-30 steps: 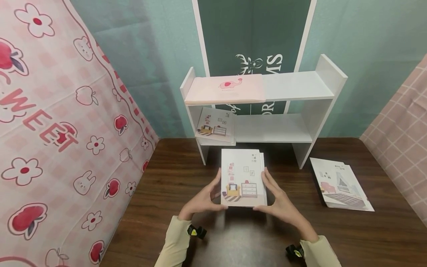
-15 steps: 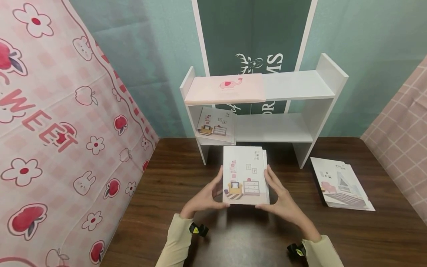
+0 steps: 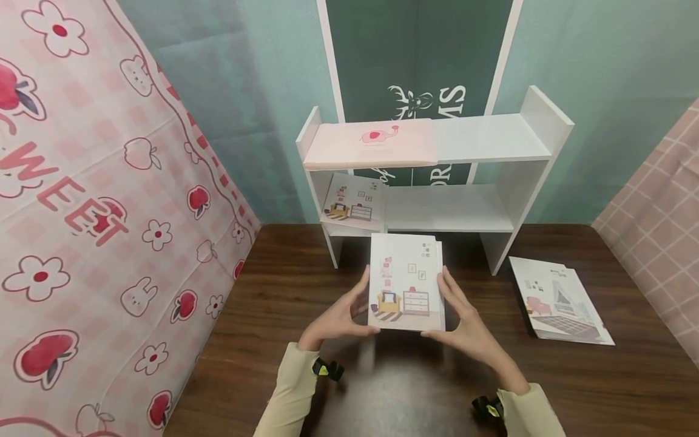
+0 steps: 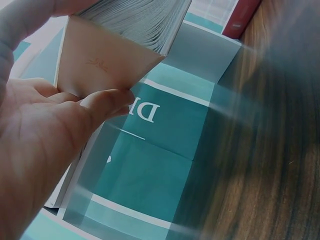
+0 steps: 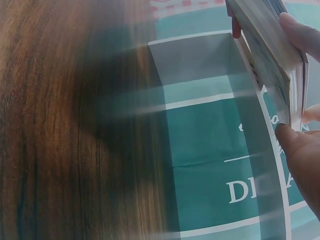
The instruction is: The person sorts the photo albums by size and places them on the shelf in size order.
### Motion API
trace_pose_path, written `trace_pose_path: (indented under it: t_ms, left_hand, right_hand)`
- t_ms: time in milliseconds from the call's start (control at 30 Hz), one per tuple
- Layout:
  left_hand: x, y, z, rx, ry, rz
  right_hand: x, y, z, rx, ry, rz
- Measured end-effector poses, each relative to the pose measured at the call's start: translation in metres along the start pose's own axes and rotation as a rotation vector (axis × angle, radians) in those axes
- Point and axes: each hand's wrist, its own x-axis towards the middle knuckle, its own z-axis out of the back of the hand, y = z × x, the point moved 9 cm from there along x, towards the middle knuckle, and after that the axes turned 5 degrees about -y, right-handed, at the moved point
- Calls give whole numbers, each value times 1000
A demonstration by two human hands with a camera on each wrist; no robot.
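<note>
Between my two hands is a small stack of white notebooks (image 3: 406,282), the top cover printed with a yellow armchair and a chest of drawers. My left hand (image 3: 341,315) grips the left side, thumb at the near corner. On the opposite side my right hand (image 3: 469,331) holds the stack the same way. In the left wrist view the page edges (image 4: 145,22) fan a little above a beige side. A second notebook edge (image 5: 275,55) shows in the right wrist view. The stack is held above the table, in front of the white shelf (image 3: 448,209).
A pink elephant-print item (image 3: 377,144) lies on the shelf's top left. Below it, on the middle board, sit similar notebooks (image 3: 354,203). More notebooks (image 3: 562,303) lie on the wooden table (image 3: 262,303) at right. Printed cloth (image 3: 136,212) hangs at left.
Both hands have carried the notebook stack a short way forward and slightly right, toward the shelf; its far edge now overlaps the middle board's front in the head view.
</note>
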Motion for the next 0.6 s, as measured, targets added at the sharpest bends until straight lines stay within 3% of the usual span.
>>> trace_pose_path:
  t_ms: [600]
  left_hand:
    - [15, -2, 3, -53, 22, -7]
  right_hand:
    - [7, 2, 10, 0, -30, 27]
